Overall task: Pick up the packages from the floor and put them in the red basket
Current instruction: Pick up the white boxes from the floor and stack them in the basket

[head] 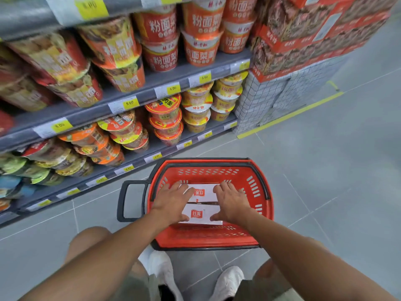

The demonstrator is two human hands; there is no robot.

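Note:
The red basket (pixel 258 183) stands on the grey floor in front of my feet. Inside it lie two white packages with red logos, side by side: the far package (pixel 202 192) and the near package (pixel 198 215). My left hand (pixel 171 203) lies flat over their left ends, fingers spread, thumb against the near package's edge. My right hand (pixel 232 200) rests the same way on their right ends. Both hands press on the packages from the sides and top, inside the basket walls.
Grey shelves (pixel 134 101) packed with instant noodle bowls run along the left. A stack of red cartons (pixel 303 33) on a white wire-grid base stands at the upper right. The basket's black handle (pixel 124 200) sticks out leftward. My white shoes (pixel 227 281) stand just behind the basket.

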